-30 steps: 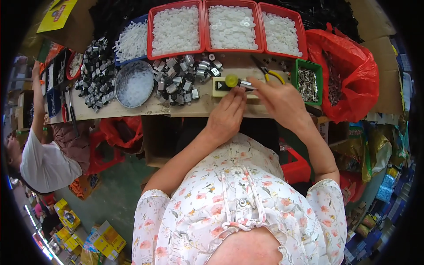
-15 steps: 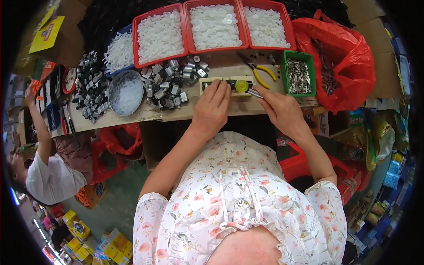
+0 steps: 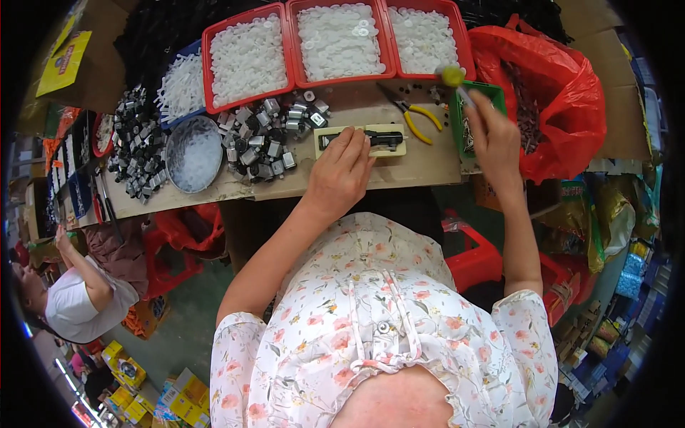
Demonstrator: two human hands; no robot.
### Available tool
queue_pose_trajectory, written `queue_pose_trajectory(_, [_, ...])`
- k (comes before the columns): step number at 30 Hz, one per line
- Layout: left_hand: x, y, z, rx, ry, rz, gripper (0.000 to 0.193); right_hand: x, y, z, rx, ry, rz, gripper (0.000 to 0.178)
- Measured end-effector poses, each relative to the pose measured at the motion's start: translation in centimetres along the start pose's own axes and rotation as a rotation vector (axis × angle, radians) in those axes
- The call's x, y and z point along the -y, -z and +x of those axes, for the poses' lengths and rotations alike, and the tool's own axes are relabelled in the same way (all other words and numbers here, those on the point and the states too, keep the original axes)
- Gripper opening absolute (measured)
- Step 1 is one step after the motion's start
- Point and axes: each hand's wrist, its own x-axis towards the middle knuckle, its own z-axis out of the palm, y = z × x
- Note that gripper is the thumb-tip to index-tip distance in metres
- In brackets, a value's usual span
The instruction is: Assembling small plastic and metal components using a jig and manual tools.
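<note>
My left hand lies with its fingers pressed together over a cream block, whose slot holds a long black part. The fingers cover the left portion of both, and the thumb is mostly hidden. Raised to the right, my right hand is closed around the metal handle of a small mallet with a round yellow-green head. This mallet hangs above the green tray of small metal pins, near the rightmost red tray. Motion blurs the mallet slightly.
Yellow-handled pliers lie right of the block. Metal-and-black pieces are heaped left, beside a round bowl of white material. Red trays of white discs line the back. A red bag stands right; a co-worker sits left.
My right hand has lifted the mallet off the black part and carried it up and right, over the green tray. My left hand stays on the block. The co-worker's arm has come down.
</note>
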Motion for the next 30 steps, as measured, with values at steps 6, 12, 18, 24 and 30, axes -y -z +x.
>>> queue_pose_trajectory(6, [0.0,0.2,0.2,0.013,-0.020,0.012,0.033,-5.8,-2.1,6.1,-0.020,0.020,-0.369,0.023])
queue_pose_trajectory(12, [-0.1,0.3,0.7,-0.001,-0.021,0.021,0.033,-2.1,-1.9,5.2,-0.103,0.101,-0.356,0.017])
queue_pose_trajectory(18, [-0.6,-0.3,2.3,-0.017,0.045,0.036,0.036,2.2,-3.7,0.1,0.336,0.120,-0.071,0.019])
queue_pose_trajectory(24, [-0.1,-0.2,2.6,0.122,0.052,-0.004,0.030,2.9,-4.8,1.0,0.401,0.110,-0.184,0.024])
queue_pose_trajectory(30, [0.2,2.1,4.6,0.113,0.181,-0.288,0.028,3.6,-5.1,1.0,0.359,0.084,-0.331,0.018])
